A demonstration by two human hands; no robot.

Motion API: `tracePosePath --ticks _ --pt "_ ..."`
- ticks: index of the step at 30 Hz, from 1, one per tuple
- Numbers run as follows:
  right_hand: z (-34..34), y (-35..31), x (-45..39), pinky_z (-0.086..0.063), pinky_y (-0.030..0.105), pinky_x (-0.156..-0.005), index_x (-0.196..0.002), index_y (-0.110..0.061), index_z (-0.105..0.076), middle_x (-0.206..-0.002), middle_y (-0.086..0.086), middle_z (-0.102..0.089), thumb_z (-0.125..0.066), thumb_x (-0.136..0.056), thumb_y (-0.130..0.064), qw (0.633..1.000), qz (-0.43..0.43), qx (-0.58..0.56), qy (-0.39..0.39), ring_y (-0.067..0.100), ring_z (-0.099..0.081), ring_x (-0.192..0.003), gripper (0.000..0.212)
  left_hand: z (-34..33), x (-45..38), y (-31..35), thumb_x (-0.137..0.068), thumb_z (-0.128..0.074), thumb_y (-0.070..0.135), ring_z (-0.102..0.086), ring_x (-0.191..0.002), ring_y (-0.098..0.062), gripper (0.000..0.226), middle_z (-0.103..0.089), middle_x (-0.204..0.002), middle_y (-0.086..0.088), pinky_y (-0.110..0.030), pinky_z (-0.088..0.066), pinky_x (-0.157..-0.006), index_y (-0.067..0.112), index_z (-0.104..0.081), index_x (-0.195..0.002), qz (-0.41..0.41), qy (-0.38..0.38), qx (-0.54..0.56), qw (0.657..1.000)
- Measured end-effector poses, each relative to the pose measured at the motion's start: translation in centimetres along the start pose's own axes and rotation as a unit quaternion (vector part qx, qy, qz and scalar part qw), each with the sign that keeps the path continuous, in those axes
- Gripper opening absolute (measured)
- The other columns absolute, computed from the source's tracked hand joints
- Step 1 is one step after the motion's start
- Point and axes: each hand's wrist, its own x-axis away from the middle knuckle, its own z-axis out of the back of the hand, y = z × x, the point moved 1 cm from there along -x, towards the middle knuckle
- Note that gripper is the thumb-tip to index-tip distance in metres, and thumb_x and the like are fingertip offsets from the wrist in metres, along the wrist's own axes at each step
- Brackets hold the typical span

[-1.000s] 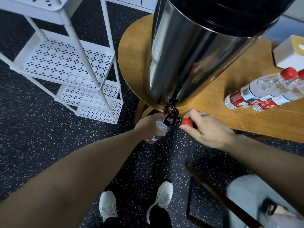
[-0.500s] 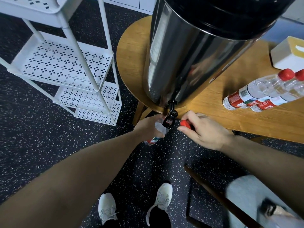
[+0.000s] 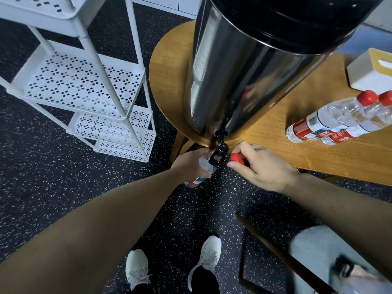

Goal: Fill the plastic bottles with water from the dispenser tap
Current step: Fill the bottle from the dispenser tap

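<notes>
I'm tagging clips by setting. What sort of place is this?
Probably an indoor break or utility corner: a steel water dispenser on a wooden table, a white perforated shelf rack, and speckled rubber flooring.

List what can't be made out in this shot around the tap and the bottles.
Head view only:
- Bottle under the tap: left hand and tap cover it; water level unreadable.
- Water flow: too small to see.
- Red cap: half hidden in right hand.
- Table bottles: one cut by the right edge; labels too small.
</notes>
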Motion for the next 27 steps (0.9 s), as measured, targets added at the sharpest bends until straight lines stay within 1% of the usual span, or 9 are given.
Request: tracePosePath --ticks 2,4,7,10,15,19,27 --pt "-0.02 0.10 -0.02 -0.037 0.024 -0.071 -0.111 -0.011 -0.048 -0.088 -0.005 -0.052 -0.026 -0.090 -0.064 1.000 0.004 -0.001 0.001 0.013 -0.050 -0.081 0.061 0.02 0.03 0.03 -0.077 -0.083 0.033 -0.060 -0.112 -0.015 0.070 -0.062 -0.128 0.011 -0.025 -0.039 -0.082 0.033 -0.049 -0.139 -0.001 -0.001 -0.002 1.000" --pt "-0.06 0.19 -0.06 -0.039 0.026 -0.071 -0.111 -0.012 -0.047 -0.088 -0.004 -0.054 -0.025 -0.091 -0.065 1.000 0.008 -0.003 0.001 0.015 -0.051 -0.081 0.061 0.08 0.11 0.07 -0.077 -0.083 0.032 -0.060 -0.112 -0.016 0.071 -0.062 -0.128 0.011 -0.025 -0.038 -0.082 0.033 -0.049 -0.139 -0.001 0.001 -0.004 1.000" --pt "-0.09 0.30 -0.10 -0.041 0.027 -0.071 -0.110 -0.014 -0.046 -0.089 -0.006 -0.053 -0.021 -0.091 -0.070 1.000 0.008 -0.002 0.004 0.014 -0.051 -0.082 0.064 0.11 0.09 0.13 -0.077 -0.083 0.031 -0.061 -0.111 -0.016 0.070 -0.064 -0.126 0.010 -0.025 -0.040 -0.083 0.033 -0.049 -0.139 -0.001 -0.001 -0.004 1.000" --pt "-0.10 0.37 -0.18 -0.039 0.026 -0.071 -0.109 -0.015 -0.046 -0.088 -0.007 -0.052 -0.020 -0.090 -0.071 1.000 0.011 -0.001 0.009 0.013 -0.050 -0.081 0.064 0.10 0.12 0.15 -0.077 -0.083 0.030 -0.061 -0.111 -0.016 0.070 -0.064 -0.125 0.011 -0.024 -0.040 -0.084 0.034 -0.050 -0.138 -0.001 -0.001 -0.001 1.000" --pt "0.03 0.40 -0.26 -0.038 0.027 -0.070 -0.108 -0.014 -0.046 -0.087 -0.006 -0.053 -0.023 -0.091 -0.068 1.000 0.013 -0.003 0.015 0.014 -0.050 -0.080 0.061 0.11 0.14 0.09 -0.078 -0.083 0.033 -0.058 -0.117 -0.018 0.076 -0.060 -0.133 0.010 -0.025 -0.040 -0.087 0.033 -0.045 -0.143 0.001 -0.003 -0.003 1.000" --pt "0.15 0.29 -0.28 -0.038 0.027 -0.068 -0.108 -0.014 -0.045 -0.085 -0.006 -0.052 -0.022 -0.091 -0.069 1.000 0.011 0.001 0.014 0.014 -0.051 -0.078 0.062 0.03 -0.06 -0.10 -0.075 -0.082 0.035 -0.059 -0.111 -0.016 0.074 -0.062 -0.129 0.010 -0.025 -0.040 -0.084 0.036 -0.047 -0.140 0.003 -0.004 -0.006 1.000" --pt "0.08 0.26 -0.40 -0.036 0.025 -0.070 -0.109 -0.014 -0.045 -0.086 -0.007 -0.051 -0.021 -0.090 -0.069 1.000 0.010 0.000 0.012 0.013 -0.050 -0.080 0.063 -0.12 -0.24 -0.42 -0.075 -0.083 0.036 -0.058 -0.117 -0.015 0.078 -0.061 -0.131 0.011 -0.025 -0.039 -0.087 0.034 -0.045 -0.143 -0.002 -0.003 -0.005 1.000"
